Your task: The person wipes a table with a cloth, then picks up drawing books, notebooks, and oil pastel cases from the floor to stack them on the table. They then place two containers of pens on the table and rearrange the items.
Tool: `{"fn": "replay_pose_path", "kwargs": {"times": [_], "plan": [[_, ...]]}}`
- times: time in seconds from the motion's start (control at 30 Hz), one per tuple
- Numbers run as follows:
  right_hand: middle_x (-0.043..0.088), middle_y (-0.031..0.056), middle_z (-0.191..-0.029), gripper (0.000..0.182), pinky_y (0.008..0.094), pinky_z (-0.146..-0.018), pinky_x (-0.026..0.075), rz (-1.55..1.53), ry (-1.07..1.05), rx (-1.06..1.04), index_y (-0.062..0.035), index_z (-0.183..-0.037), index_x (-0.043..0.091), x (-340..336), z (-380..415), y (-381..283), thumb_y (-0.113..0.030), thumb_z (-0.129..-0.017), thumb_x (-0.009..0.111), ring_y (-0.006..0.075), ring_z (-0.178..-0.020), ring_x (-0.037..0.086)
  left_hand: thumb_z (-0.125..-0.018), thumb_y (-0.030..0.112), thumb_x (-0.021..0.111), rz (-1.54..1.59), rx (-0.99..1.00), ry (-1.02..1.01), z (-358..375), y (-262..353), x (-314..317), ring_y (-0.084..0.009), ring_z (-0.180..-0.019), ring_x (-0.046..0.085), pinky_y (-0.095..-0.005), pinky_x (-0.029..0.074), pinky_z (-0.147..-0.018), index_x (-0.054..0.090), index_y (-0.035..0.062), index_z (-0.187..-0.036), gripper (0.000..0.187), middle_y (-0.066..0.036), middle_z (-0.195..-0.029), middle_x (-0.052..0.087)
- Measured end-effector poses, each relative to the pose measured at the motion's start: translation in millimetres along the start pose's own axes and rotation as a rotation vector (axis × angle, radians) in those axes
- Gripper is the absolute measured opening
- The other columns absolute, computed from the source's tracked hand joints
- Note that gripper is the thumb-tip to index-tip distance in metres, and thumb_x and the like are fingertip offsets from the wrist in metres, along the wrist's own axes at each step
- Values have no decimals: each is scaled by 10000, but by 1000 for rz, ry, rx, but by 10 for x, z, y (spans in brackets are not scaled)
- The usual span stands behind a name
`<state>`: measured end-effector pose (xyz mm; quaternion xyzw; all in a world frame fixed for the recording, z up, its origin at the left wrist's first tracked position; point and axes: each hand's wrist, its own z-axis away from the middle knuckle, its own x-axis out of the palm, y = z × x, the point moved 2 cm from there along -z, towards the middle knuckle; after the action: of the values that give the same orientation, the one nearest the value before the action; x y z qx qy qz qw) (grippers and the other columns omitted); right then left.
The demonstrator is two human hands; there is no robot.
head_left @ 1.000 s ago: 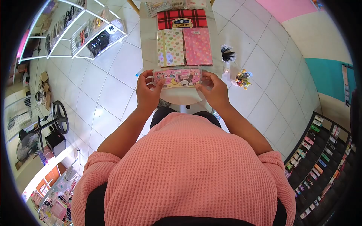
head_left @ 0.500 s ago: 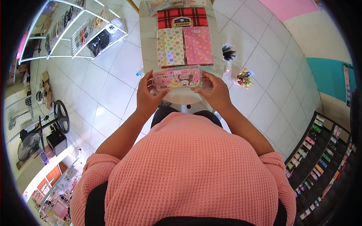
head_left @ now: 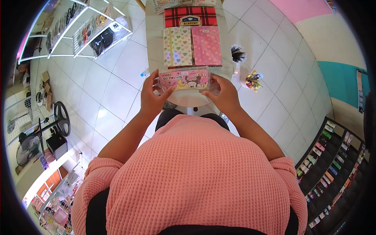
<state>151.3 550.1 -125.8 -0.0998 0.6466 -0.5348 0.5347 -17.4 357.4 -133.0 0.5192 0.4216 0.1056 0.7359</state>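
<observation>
Your left hand (head_left: 152, 96) had its thumb over the lower left corner of the oil pastels box (head_left: 184, 80), the other fingers curled at that end, partly hidden. Your right hand (head_left: 224, 94) matched it: thumb at the lower right corner, index finger along the right end. So both were pinching the box by its ends, thumbs apart.

Box: pink, clear case, long side across you, printed face up toward you, "Oil Pastels" readable, "12" at lower right. It was over the near end of the table (head_left: 192, 98); couldn't tell if it rested on the top or was lifted.

Just past it, side by side: a cream heart-print notebook (head_left: 178, 49) on your left, a pink heart-print one (head_left: 206, 47) on your right. Couldn't tell if the box touched them. Beyond those, a red plaid item (head_left: 172, 16) with an "ACADEMY" badge, then wrapped packs (head_left: 166, 4) at the far end, cut by the frame.

Right of the table: a black bristly bunch (head_left: 238, 53), and nearer you a holder of colourful sticks (head_left: 253, 81); details too small. White floor tiles (head_left: 270, 74) all round.

Farther out: white wire rack (head_left: 122, 39) with bagged goods at upper left, fan (head_left: 28, 149) at lower left, dark display shelves (head_left: 333, 156) with small packs at lower right. Your pink waffle-knit top (head_left: 196, 172) filled the bottom of the view, sleeves pushed up around the elbows.
</observation>
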Motion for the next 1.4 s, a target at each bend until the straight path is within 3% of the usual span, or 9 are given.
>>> {"fn": "replay_pose_path", "kwargs": {"times": [0.47, 0.67, 0.77, 0.83, 0.97, 1.03, 1.27, 1.33, 1.4], "plan": [[671, 133, -952, 517, 381, -805, 492, 26, 11, -4, -20, -1125, 617, 33, -16, 47, -200, -679, 803, 298, -896, 636, -661, 206, 856, -167, 169, -34, -60, -13, -32, -251, -985, 548, -319, 482, -781, 375, -32, -1375, 892, -173, -1222, 519], [654, 136, -971, 544, 378, -797, 494, 43, -13, -1, -19, -1144, 598, 19, -13, 38, -215, -681, 806, 293, -900, 626, -764, 308, 781, -153, 145, -61, -93, 58, -48, -310, -1127, 505, -384, 450, -900, 337, -46, -1390, 845, -214, -1280, 479], [607, 164, -1099, 619, 384, -820, 480, 75, -28, 27, -9, -1205, 536, -1, 10, 43, -247, -702, 808, 309, -967, 601, -847, 353, 678, -221, 135, -20, -171, 72, -27, -320, -1219, 478, -403, 429, -968, 321, -30, -1413, 771, -221, -1354, 449], [508, 193, -1257, 732, 417, -951, 400, 33, 314, -176, 5, -1317, 426, -17, 39, 115, -362, -779, 760, 343, -1152, 494, -889, 395, 599, -314, 243, 21, -225, 88, -7, -351, -1282, 429, -434, 383, -1023, 316, -29, -1420, 736, -243, -1398, 418], [421, 206, -1358, 808, 460, -1060, 262, 159, 378, -255, 21, -1409, 313, -52, -95, 102, -493, -869, 625, 370, -1286, 345, -911, 390, 561, -303, 212, 9, -263, 155, 27, -367, -1290, 424, -442, 363, -1043, 345, -21, -1414, 684, -253, -1389, 433], [406, 195, -1406, 799, 479, -1101, 166, 68, 216, -194, 12, -1444, 282, -34, -167, 154, -546, -918, 505, 354, -1336, 280, -923, 373, 544, -244, 190, -1, -254, 194, 44, -362, -1278, 442, -437, 357, -1051, 388, -11, -1397, 630, -249, -1358, 467], [404, 167, -1448, 709, 476, -1104, 157, 60, 180, -242, 1, -1424, 346, -38, -223, 180, -504, -945, 479, 330, -1335, 300, -935, 367, 525, -213, 192, 21, -277, 171, 61, -351, -1273, 450, -428, 347, -1062, 424, 17, -1389, 582, -230, -1343, 488], [428, 169, -1431, 703, 460, -1108, 161, 66, 184, -203, 1, -1418, 358, -37, -220, 180, -503, -944, 483, 311, -1325, 330, -917, 467, 535, -131, 142, 4, -284, 155, 67, -344, -1312, 382, -470, 228, -1067, 429, 18, -1382, 655, -193, -1371, 477], [427, 168, -1431, 709, 457, -1107, 164, 65, 180, -225, 1, -1416, 359, -50, -253, 197, -509, -940, 487, 314, -1319, 335, -911, 470, 546, -115, 136, -2, -299, 148, 60, -344, -1310, 384, -469, 230, -1068, 432, 19, -1382, 661, -191, -1372, 477]]}}
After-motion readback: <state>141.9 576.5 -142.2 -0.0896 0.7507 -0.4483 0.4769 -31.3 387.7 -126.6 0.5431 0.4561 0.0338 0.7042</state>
